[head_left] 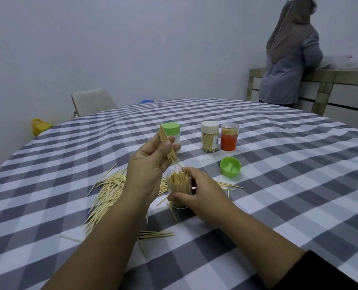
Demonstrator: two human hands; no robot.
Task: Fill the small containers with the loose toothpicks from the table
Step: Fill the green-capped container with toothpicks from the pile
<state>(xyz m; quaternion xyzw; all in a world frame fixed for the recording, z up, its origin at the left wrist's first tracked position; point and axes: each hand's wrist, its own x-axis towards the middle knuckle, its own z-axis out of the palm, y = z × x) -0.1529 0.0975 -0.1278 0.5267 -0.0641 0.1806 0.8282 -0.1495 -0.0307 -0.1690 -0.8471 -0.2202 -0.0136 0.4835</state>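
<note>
My left hand [150,164] pinches a small bundle of toothpicks [168,148] held slanted, its lower tips just above a clear open container [179,186]. That container is nearly full of toothpicks and tilted, gripped by my right hand [203,190] from the right side. Loose toothpicks [107,194] lie scattered on the checked tablecloth [278,185] to the left of and under my hands. A green lid [230,166] lies upside down to the right. Further back stand a green-capped container [171,131], a white-capped one [209,139] filled with toothpicks, and an orange one [229,136].
A person [288,51] stands at the back right beside a tiled counter [330,78]. A beige chair [92,101] sits at the table's far left edge, with a yellow object [39,126] on the floor near it.
</note>
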